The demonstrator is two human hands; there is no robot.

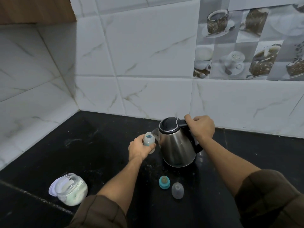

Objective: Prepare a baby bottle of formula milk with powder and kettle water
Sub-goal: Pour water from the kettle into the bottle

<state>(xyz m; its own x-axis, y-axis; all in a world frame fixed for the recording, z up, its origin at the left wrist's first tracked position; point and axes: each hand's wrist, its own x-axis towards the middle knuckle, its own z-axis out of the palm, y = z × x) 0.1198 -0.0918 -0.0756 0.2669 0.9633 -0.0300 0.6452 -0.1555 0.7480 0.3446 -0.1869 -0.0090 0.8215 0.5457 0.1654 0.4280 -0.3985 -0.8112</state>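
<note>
My left hand (139, 148) is wrapped around a small clear baby bottle (148, 139) with its mouth uncovered, standing on the black counter. A steel kettle (176, 145) with a black lid stands right beside it, spout close to the bottle's mouth. Its black handle is gripped by my right hand (201, 127). Nearer to me lie the teal teat ring (164, 182) and the clear bottle cap (177, 190). A glass jar of white powder (72, 190) stands at the front left, its white lid (52, 189) leaning against its left side.
The black stone counter (92, 142) runs into a corner of white marble-look wall tiles at the back and left. A wooden cabinet edge (36, 9) hangs at the top left.
</note>
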